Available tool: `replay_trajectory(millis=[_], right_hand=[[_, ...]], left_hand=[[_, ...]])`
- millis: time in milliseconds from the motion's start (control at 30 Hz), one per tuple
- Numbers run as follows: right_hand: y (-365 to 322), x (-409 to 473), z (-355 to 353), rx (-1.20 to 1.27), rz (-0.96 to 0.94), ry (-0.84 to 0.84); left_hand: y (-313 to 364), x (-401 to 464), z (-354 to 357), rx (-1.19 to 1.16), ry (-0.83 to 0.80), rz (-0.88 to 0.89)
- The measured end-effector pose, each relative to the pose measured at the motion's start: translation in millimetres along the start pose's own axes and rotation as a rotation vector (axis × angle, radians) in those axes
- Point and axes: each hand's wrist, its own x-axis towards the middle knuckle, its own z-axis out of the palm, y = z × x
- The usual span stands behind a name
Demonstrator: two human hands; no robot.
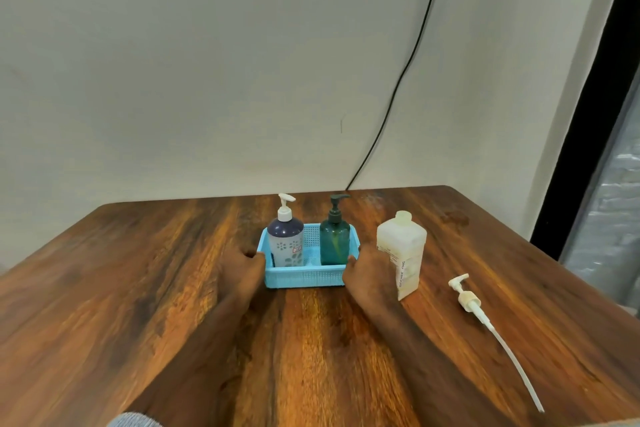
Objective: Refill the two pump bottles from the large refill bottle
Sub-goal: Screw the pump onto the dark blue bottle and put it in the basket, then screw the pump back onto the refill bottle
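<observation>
I see the scene through one wide-angle camera on my head, looking forward and down across the wooden table [145, 288] towards the far wall [173, 80]. It sits above the near edge, close enough that my forearms run up from the bottom of the view. The blue basket [304, 277] lies about centre. No second view exists, so nothing is shared between views.

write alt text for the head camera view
Both hands, left hand and right hand, grip the ends of a blue basket holding two pump bottles on a wooden table. An uncapped refill bottle stands right of it, near a loose pump.
</observation>
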Motion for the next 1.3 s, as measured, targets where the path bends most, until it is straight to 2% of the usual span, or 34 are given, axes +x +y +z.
replay_trajectory(millis=[333, 600, 833, 1000, 1300], right_hand=[[-2, 1, 7, 0.101, 0.064, 0.045], [-20, 22, 15, 0.153, 0.09, -0.008], [-42, 73, 38, 0.08, 0.123, -0.02], [-59, 125, 58, 0.132, 0.175, -0.035], [-75, 195, 73, 0.147, 0.195, -0.086]], left_hand=[[1, 1, 2, -0.055, -0.012, -0.05], [3, 24, 0, -0.072, -0.006, -0.095], [9, 75, 3, -0.03, 0.011, -0.043], [20, 123, 12, -0.037, 0.014, -0.014], [28, 195, 38, -0.231, -0.104, -0.093]])
